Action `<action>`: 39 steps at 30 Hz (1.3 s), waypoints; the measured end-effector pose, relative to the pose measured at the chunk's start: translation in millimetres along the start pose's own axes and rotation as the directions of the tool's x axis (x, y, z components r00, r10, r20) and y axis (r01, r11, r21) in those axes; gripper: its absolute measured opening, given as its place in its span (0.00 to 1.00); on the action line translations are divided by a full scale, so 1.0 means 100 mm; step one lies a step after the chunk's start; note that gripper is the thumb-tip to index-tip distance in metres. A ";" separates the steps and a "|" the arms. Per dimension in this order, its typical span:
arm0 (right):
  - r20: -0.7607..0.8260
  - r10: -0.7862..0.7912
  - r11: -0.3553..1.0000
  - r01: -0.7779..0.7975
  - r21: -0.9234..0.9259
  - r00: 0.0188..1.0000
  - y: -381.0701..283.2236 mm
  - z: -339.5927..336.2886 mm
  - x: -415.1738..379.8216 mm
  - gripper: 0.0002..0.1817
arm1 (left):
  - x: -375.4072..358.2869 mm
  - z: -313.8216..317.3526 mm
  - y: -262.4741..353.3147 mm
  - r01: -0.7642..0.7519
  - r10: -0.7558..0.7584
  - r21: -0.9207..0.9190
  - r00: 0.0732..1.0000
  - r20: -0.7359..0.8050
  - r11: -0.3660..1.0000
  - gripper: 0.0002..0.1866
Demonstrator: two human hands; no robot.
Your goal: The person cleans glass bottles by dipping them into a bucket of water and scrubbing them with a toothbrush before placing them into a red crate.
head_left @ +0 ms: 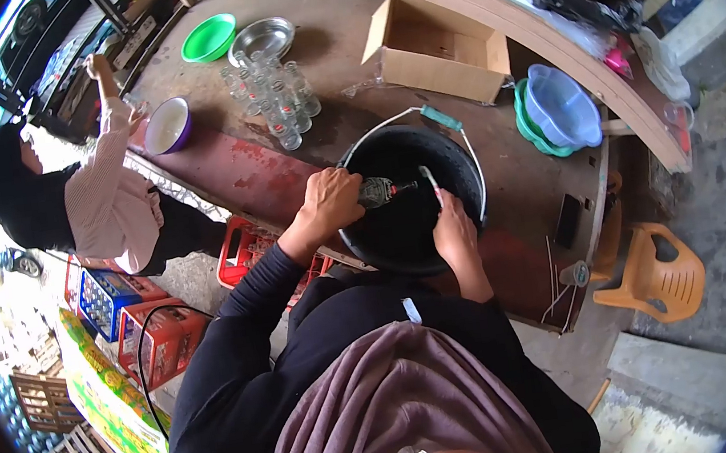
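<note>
My left hand (333, 198) is closed round the base end of a clear glass bottle (380, 192), which lies nearly level over the black bucket (460, 157), its neck pointing right. In my right hand (455, 232) is a thin brush (428, 174) with a pale head, held upright by the handle inside the bucket's opening. Brush and bottle mouth are close but apart. The bucket has a wire handle with a teal grip (441, 117) resting up at its far side. Its dark inside hides whatever lies at the bottom.
Several glass bottles (279, 102) stand beyond the bucket, near a metal basin (262, 39), green basin (209, 38) and purple bowl (167, 126). A cardboard box (441, 47) and blue basin (561, 105) are right. Another person (99, 185) stands left by red crates (161, 339). An orange chair (655, 274) stands right.
</note>
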State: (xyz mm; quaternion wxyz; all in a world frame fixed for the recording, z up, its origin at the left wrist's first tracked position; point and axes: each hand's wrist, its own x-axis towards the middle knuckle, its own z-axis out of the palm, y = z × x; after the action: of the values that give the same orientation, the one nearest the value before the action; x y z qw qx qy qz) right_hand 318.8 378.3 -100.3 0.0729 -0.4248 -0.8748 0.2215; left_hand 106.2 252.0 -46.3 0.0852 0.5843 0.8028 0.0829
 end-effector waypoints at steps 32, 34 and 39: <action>-0.187 -0.294 0.915 0.332 0.228 0.937 -0.09 -0.41 -0.18 0.22 | -0.15 -0.01 -0.18 0.220 -0.067 -0.469 0.945 0.321 0.855 0.19; -0.177 -0.368 0.849 0.407 0.336 0.913 -0.20 -0.49 -0.27 0.20 | -0.18 0.05 -0.29 0.326 -0.090 -0.590 0.915 0.393 0.738 0.18; -0.121 -0.178 0.974 0.192 0.117 0.976 0.00 -0.35 -0.12 0.19 | -0.32 0.01 -0.40 0.488 -0.038 -0.798 0.860 0.509 0.354 0.21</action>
State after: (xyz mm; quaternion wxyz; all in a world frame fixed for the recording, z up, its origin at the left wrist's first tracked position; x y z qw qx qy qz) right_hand 337.3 380.4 -68.0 0.1684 -0.3472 -0.8892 0.2457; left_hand 79.4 209.1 -55.8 0.5653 0.3037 0.6729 0.3679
